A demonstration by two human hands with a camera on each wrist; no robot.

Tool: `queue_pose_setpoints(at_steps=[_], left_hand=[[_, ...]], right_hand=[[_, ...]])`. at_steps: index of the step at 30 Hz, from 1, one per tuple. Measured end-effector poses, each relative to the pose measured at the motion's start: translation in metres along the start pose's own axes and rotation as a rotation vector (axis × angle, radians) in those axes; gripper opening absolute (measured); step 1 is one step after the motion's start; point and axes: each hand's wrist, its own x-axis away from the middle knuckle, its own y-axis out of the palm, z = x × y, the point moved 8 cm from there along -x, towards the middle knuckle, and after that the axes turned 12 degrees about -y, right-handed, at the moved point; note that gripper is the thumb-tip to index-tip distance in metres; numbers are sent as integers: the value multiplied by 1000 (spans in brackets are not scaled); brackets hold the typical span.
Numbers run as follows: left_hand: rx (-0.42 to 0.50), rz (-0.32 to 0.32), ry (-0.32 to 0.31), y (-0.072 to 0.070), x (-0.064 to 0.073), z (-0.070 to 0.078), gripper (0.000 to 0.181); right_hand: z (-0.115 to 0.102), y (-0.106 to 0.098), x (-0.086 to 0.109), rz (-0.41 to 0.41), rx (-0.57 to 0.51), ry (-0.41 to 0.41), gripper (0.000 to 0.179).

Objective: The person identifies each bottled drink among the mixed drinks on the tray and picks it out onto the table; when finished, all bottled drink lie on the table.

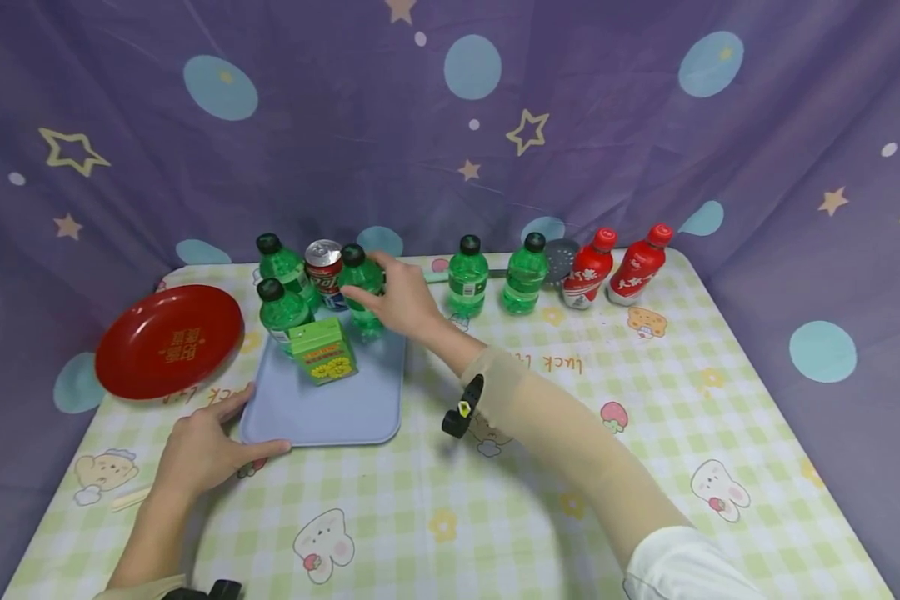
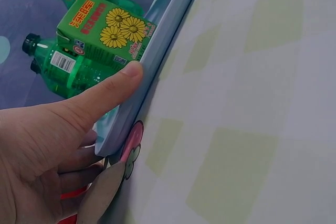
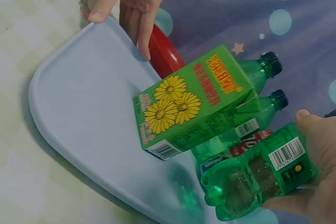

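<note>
My right hand (image 1: 405, 298) grips a green plastic bottle with a black cap (image 3: 249, 184) at the back right of the light blue tray (image 1: 333, 417). Whether its base touches the tray, I cannot tell. At the tray's front left corner, my left hand (image 1: 201, 450) holds the rim, thumb along the front edge and fingers at the left side. A green drink carton with yellow flowers (image 1: 324, 353) stands on the tray. Behind it are two more green bottles, one nearer (image 1: 282, 310) and one farther (image 1: 288, 272), beside a red soda can (image 1: 325, 265).
Left of the tray lies a red oval plate (image 1: 138, 350). To the right stand two green bottles (image 1: 468, 279) (image 1: 525, 279) and two red bottles (image 1: 588, 271) (image 1: 639, 268). A slotted skimmer (image 1: 561, 257) lies behind them, near the purple curtain (image 1: 607, 150).
</note>
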Motion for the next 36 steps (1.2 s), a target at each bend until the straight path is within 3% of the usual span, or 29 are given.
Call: queue_pose_setpoints(at_steps=[8,16,21,28,36], left_hand=[[6,12,24,0,-1,1,125],[8,19,24,-1,-2,2,125],[5,5,10,-1,-1,1,126],[3,18,24,-3,2,4,124],[-2,18,17,-3,2,4,124]], right_hand=[[-2,-25,11,12,-7,6,73],[-17,-53,26,30,43,-125,66],[-19,-64,39,23,19,-143,64],[-11,-82,58,54,-100,-183,57],[11,-97,79,77,-92,-152,64]])
